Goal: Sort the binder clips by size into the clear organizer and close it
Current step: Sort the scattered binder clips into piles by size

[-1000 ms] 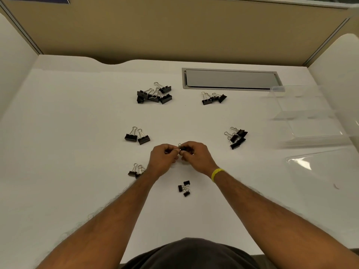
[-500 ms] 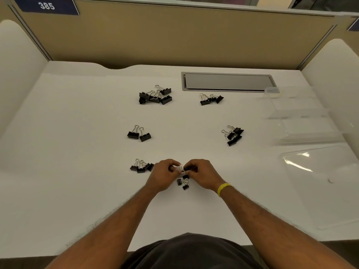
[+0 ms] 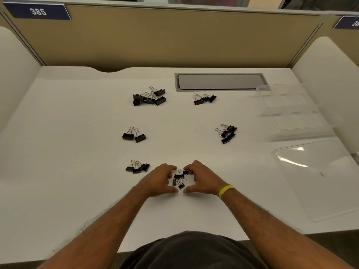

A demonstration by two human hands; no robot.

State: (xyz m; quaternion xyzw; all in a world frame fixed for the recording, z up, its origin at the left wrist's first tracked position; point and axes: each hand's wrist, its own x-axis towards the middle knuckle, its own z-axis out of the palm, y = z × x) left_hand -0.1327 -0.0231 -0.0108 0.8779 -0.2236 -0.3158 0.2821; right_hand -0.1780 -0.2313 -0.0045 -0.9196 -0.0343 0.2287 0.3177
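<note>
Black binder clips lie in separate groups on the white desk. A small heap of the smallest clips [image 3: 179, 181] sits between my two hands. My left hand [image 3: 160, 181] and my right hand [image 3: 203, 179] cup it from either side, thumbs spread away from the fingers; my right fingertips touch a tiny clip [image 3: 185, 172] at the heap's far edge. The clear organizer [image 3: 291, 107] stands open at the back right, with its clear lid [image 3: 320, 175] lying flat in front of it.
Other clip groups: a big pile [image 3: 149, 97] at the back, a few [image 3: 204, 98] near the grey cable hatch [image 3: 219, 82], a pair [image 3: 134, 135] at the left, a cluster [image 3: 227, 133] at the right, several [image 3: 138, 166] beside my left hand. Partition walls enclose the desk.
Both hands came toward me with a clip pinched between them, reached the small heap, and spread apart; the clip now lies with the heap.
</note>
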